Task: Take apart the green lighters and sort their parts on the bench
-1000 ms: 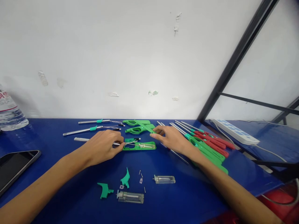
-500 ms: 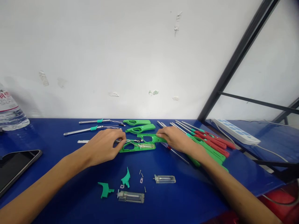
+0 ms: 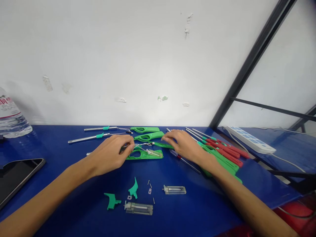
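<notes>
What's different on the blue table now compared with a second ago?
The green half-shell came down; the right hand seems to have let it go. The left hand's metal tube shifted rightward, and the clear tank in the open green shell tilted. The loose teal trigger pieces and phone stayed put.

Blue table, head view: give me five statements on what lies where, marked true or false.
1. Red-handled lighters lie right of the right hand. True.
2. The black phone lies beside the white power strip. False: the phone is at the left edge, the strip far right.
3. Two loose teal plastic triggers lie on the near part of the table. True.
4. The clear plastic bottle stands at the right. False: the bottle is at the left.
5. Both clear plastic tanks near the triggers are inside green shells. False: both tanks lie loose.
</notes>
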`<state>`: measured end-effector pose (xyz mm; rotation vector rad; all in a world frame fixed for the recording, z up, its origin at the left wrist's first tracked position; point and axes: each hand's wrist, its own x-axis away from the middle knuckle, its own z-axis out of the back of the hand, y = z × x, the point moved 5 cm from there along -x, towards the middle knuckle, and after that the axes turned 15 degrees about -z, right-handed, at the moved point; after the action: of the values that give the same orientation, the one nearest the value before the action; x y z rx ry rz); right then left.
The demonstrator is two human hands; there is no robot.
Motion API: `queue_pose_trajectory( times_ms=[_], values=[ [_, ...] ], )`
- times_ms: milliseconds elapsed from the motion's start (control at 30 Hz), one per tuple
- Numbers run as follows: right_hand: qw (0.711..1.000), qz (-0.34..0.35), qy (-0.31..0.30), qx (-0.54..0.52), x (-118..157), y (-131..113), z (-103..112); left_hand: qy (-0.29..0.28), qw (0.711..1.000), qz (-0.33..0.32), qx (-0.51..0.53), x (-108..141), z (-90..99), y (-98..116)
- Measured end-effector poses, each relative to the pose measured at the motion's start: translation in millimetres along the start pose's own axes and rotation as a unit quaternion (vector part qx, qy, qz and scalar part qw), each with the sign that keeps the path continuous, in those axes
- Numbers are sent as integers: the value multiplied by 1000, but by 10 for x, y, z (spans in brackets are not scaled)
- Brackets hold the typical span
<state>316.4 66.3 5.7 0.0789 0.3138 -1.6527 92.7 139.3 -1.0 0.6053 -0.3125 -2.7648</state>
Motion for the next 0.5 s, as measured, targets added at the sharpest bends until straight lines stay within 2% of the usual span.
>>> queue_pose_trajectory(
  times_ms=[133, 300, 500],
  values=[
    [990, 75, -48, -105, 106, -245, -71, 17, 1000, -11, 9, -21, 7, 35],
    [988, 81, -42, -125, 141, -317, -194, 32, 999, -23, 11, -31, 34, 72],
    [988, 65, -13, -142, 96, -273, -90, 41, 999, -9, -18, -40, 148, 23]
  ],
)
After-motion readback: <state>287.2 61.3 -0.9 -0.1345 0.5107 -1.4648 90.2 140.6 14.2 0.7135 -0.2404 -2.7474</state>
